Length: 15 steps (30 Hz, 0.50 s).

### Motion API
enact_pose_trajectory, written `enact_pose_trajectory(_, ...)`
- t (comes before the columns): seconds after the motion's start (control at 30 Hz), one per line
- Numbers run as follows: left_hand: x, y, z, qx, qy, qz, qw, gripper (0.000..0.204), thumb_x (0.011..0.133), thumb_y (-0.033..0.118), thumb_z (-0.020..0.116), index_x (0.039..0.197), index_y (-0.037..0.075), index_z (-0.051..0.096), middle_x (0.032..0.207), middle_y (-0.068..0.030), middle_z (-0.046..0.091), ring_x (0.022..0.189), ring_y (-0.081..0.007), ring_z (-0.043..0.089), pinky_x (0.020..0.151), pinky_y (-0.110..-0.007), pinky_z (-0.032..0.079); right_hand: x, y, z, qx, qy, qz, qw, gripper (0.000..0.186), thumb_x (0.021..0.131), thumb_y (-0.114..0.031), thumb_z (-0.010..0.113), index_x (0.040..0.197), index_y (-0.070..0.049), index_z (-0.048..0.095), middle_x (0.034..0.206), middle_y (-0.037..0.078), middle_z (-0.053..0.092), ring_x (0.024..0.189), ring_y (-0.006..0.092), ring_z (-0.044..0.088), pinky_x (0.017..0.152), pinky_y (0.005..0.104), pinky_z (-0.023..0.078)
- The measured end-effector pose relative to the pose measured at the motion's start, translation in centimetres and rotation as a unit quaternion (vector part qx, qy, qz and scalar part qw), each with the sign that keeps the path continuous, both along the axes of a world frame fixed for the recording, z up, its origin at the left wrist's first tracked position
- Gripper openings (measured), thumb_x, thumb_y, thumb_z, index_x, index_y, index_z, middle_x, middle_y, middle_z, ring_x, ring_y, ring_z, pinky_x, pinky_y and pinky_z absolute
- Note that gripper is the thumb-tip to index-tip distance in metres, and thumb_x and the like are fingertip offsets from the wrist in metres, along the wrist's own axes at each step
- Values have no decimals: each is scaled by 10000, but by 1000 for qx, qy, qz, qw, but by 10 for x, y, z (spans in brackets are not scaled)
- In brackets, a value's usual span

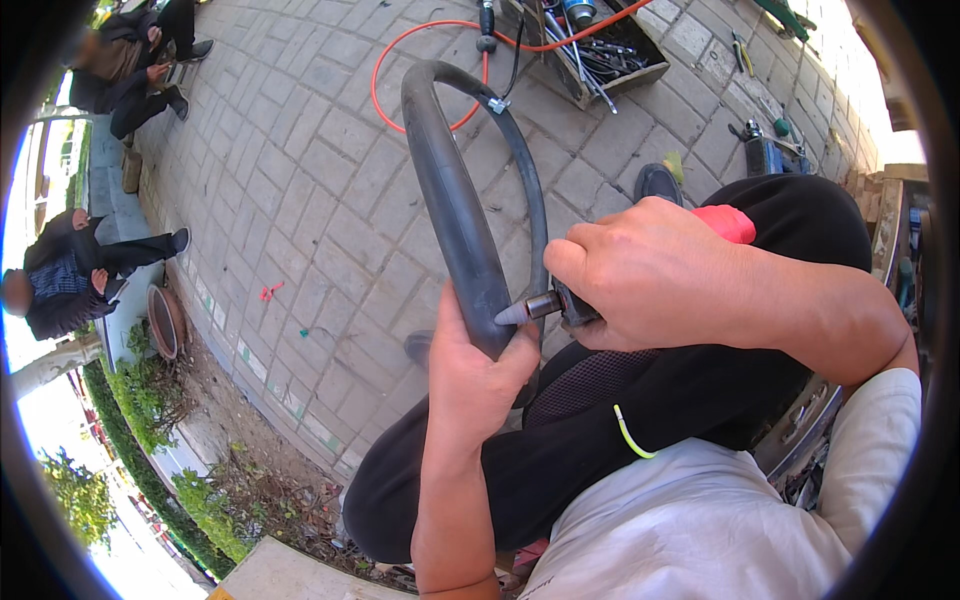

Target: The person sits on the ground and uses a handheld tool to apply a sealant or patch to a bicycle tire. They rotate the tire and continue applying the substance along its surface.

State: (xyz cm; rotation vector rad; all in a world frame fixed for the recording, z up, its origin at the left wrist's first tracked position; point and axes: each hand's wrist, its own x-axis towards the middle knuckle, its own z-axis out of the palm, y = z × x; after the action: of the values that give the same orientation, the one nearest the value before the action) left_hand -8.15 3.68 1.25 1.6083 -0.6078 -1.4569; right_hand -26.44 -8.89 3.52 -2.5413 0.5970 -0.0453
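A black rubber inner tube [455,205] stands up in a loop in front of my knees. My left hand [474,385] is closed around its lower, inflated part, with the thumb along the near side. My right hand [650,275] grips a handheld rotary grinder [545,304], whose metal neck ends in a pale conical tip [512,314]. That tip touches the tube wall or sits right at it, just above my left thumb. Most of the grinder's body is hidden by my right hand; a pinkish-red part [728,222] shows behind the wrist.
An open toolbox [640,75] full of metal tools lies beyond the tube, beside an orange hose [376,75]. Pliers [742,55] and a blue tool [768,155] lie on the paving at the right. Two people [60,270] sit at the far left, near a round pot [165,322].
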Motion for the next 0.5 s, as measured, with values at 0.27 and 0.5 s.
enact_pose_trajectory(0.27, 0, -1, 1, -4, 4, -1, 1000, 552, 890, -58, 681, 1393, 13, 465, 963, -27, 603, 746, -80, 593, 611, -250, 501, 1, 0, 2, 4, 5, 2, 1000, 271, 772, -206, 784, 850, -4, 621, 731, 164, 701, 668, 363, 732, 600, 457, 573)
enact_pose_trajectory(0.5, -1, -1, 0, 3, -3, 5, 1000, 575, 895, -67, 669, 1424, 4, 456, 969, -26, 596, 776, -81, 599, 640, -253, 514, 2, -1, 3, 9, 8, 1, 1000, 265, 776, -201, 780, 851, -1, 625, 730, 166, 701, 666, 364, 731, 599, 458, 572)
